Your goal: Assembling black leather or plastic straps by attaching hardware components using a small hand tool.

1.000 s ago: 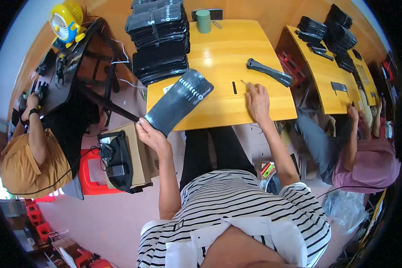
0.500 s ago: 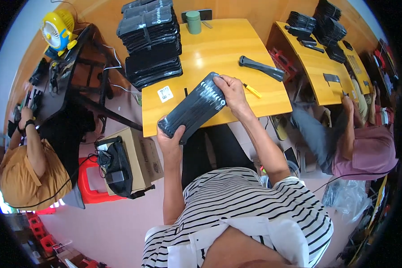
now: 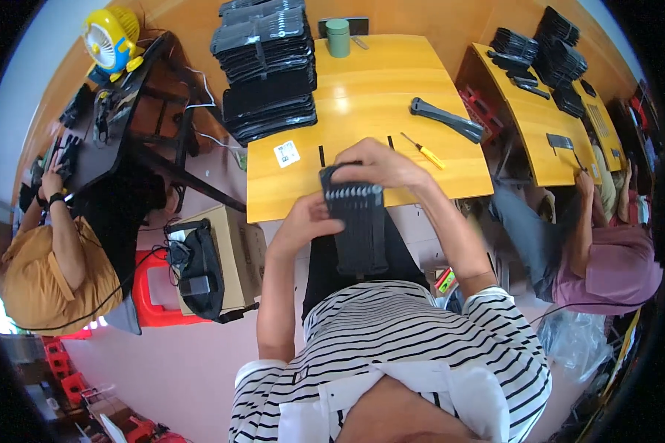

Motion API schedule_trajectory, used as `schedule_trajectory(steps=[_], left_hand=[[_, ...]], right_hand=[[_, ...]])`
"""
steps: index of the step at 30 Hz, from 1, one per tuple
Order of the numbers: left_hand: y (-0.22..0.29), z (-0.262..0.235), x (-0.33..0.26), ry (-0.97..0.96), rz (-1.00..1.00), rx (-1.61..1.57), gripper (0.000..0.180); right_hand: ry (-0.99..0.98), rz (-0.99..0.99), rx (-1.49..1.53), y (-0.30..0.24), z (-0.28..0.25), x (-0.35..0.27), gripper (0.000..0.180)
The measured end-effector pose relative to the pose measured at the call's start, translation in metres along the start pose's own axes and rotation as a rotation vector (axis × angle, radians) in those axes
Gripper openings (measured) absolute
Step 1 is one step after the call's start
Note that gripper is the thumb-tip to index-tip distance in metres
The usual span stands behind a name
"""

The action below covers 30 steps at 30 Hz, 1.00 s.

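A flat black pouch point(image 3: 360, 236) with a row of pale marks near its top hangs upright over my lap, at the table's front edge. My right hand point(image 3: 383, 165) grips its upper end, fingers curled over the top edge and partly hidden. At its left edge my left hand point(image 3: 303, 227) holds on, with the thumb lying on the front and the fingers bent. Beyond my right hand a screwdriver with a yellow handle point(image 3: 431, 157) lies on the wooden table point(image 3: 377, 74). Farther right is a long dark folded strip point(image 3: 448, 120).
Tall stacks of black pouches point(image 3: 266, 81) stand at the table's back left, beside a green canister point(image 3: 338, 38). A white label point(image 3: 287, 153) lies at the front left. An open carton point(image 3: 236, 258) is on the floor. Co-workers sit left and right; a yellow fan point(image 3: 111, 44) is far left.
The pouch has swung from a slant above the table to upright and lower, toward my body. My right hand has shifted left to its top end. The view has moved slightly.
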<state>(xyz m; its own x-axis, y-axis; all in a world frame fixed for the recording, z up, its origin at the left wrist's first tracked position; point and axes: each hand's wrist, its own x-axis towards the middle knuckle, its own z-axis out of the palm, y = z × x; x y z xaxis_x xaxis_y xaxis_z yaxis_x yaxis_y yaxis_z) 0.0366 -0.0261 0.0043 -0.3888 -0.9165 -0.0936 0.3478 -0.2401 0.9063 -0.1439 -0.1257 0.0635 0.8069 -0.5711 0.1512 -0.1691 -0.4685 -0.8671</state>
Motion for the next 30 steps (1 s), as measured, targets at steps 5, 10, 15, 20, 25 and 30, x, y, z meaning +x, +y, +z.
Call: schedule_trajectory(steps=[5,10,15,20,25,30], left_hand=[[-0.007,0.001,0.017,0.470,0.226,-0.071,0.021],[-0.017,-0.017,0.025,0.746,0.431,-0.294,0.014],[-0.023,-0.016,0.027,0.812,0.487,-0.369,0.017],[-0.006,-0.030,0.009,0.679,0.400,-0.542,0.025],[-0.005,-0.062,0.001,0.749,0.325,-0.236,0.014],[0.002,-0.076,0.011,0.761,0.420,-0.129,0.013]], right_hand=[[0.420,0.284,0.455,0.031,0.007,0.001,0.037],[0.425,0.483,0.524,0.061,0.048,-0.046,0.041],[0.608,0.474,0.978,0.074,0.075,-0.055,0.017],[0.722,0.348,0.640,0.076,0.065,-0.039,0.020],[0.694,0.409,0.590,0.062,0.062,-0.022,0.021],[0.855,0.262,0.573,0.075,0.074,0.011,0.025]])
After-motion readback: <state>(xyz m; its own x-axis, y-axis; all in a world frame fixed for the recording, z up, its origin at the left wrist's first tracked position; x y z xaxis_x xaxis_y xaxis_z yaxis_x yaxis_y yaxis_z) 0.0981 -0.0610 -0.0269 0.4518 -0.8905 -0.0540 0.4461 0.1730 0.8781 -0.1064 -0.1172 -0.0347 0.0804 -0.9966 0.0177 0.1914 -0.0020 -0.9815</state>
